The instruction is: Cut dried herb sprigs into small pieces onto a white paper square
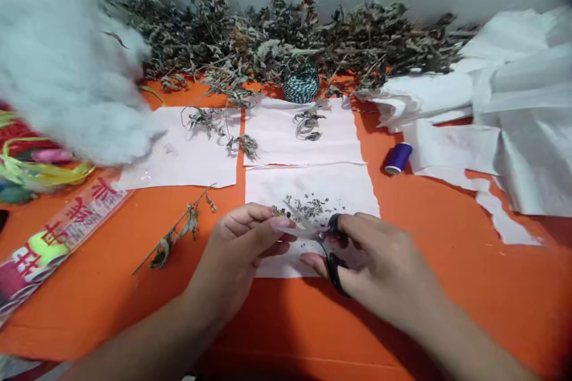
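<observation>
My right hand (379, 256) has its fingers in the black handles of a pair of scissors (319, 237), whose blades are apart and point left. My left hand (245, 241) pinches a small piece of dried leaf (279, 212) at the blades. Below both hands lies a white paper sheet (268, 187) with chopped leaf bits (313, 207) scattered on it. On the orange table left of my left hand rests a dried sprig (190, 220).
Dried plants (268, 30) line the back. A twine ball (301, 84) sits before them. Cotton stuffing (67, 71) and a printed bag (67, 226) are left. Right are a purple thread spool (397, 158) and white papers (456, 146). More leaves (308, 124) lie on sheets.
</observation>
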The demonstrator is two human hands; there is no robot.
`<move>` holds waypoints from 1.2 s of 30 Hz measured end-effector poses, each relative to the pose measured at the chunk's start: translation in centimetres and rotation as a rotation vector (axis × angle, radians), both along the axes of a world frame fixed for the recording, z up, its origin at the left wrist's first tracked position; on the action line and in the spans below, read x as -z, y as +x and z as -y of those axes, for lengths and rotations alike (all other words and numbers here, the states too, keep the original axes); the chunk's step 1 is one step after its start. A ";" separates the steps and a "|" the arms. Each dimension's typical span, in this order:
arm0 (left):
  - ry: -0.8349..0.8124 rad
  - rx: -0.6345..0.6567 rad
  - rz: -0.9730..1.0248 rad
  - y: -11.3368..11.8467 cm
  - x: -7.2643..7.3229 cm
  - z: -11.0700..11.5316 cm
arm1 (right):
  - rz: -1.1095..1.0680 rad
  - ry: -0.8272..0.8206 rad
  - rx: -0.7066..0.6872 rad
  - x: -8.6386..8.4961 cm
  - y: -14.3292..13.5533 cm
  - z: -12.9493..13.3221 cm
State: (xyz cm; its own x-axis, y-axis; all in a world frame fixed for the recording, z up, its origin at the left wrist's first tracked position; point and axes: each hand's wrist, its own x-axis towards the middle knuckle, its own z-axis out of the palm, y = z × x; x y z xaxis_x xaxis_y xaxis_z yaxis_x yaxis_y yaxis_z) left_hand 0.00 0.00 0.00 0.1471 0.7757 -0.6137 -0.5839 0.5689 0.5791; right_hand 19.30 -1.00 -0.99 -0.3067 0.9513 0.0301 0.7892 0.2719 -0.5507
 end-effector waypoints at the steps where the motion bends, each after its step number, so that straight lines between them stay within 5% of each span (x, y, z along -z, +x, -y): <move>1: 0.012 0.006 0.007 -0.1 0.0 0.0 | 0.003 0.003 0.005 -0.1 0.1 0.0; 36: 0.044 0.096 -0.039 -0.3 0.0 0.3 | 0.035 -0.026 -0.014 -0.4 0.9 0.0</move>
